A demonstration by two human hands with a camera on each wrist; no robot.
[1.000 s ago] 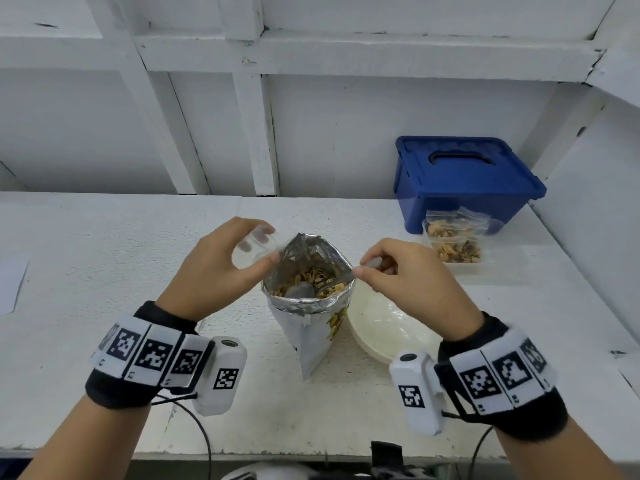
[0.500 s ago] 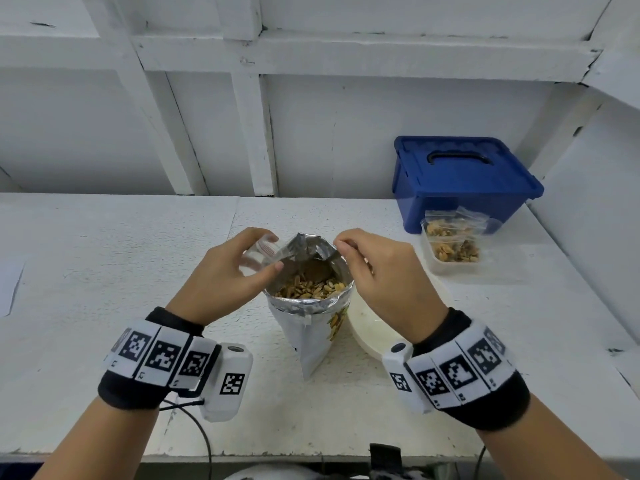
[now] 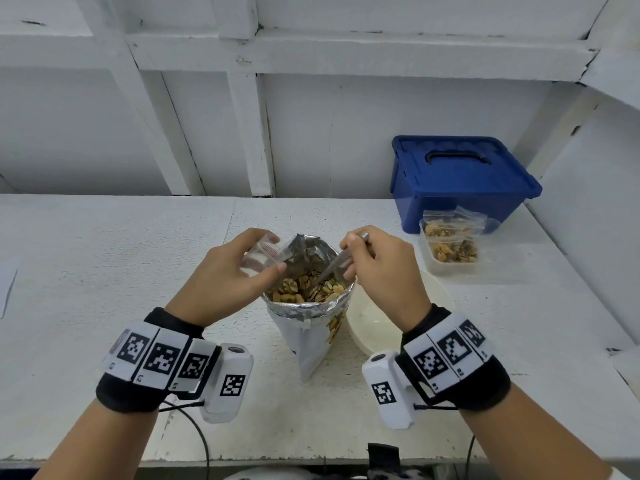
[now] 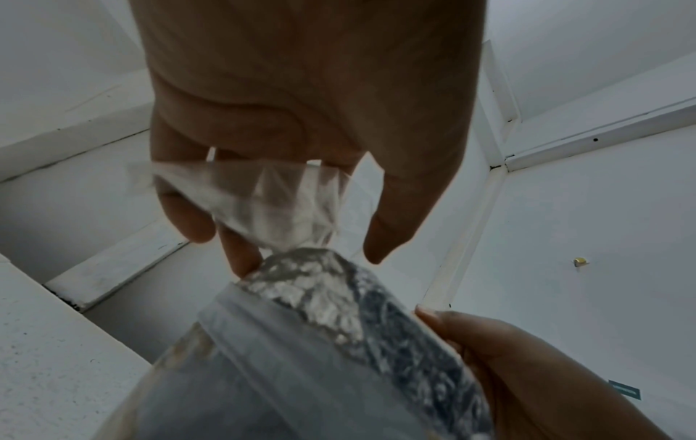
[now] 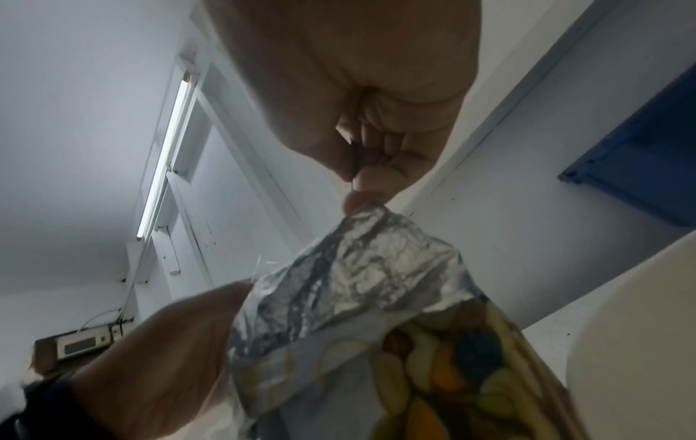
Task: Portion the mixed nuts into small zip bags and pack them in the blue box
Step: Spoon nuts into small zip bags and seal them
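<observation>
Rough white bench: left hand pinches crinkly clear zip bag, right hand grips metal spoon.

walls: white panelled | worktop: white, speckled | ceiling: probably tube light
</observation>
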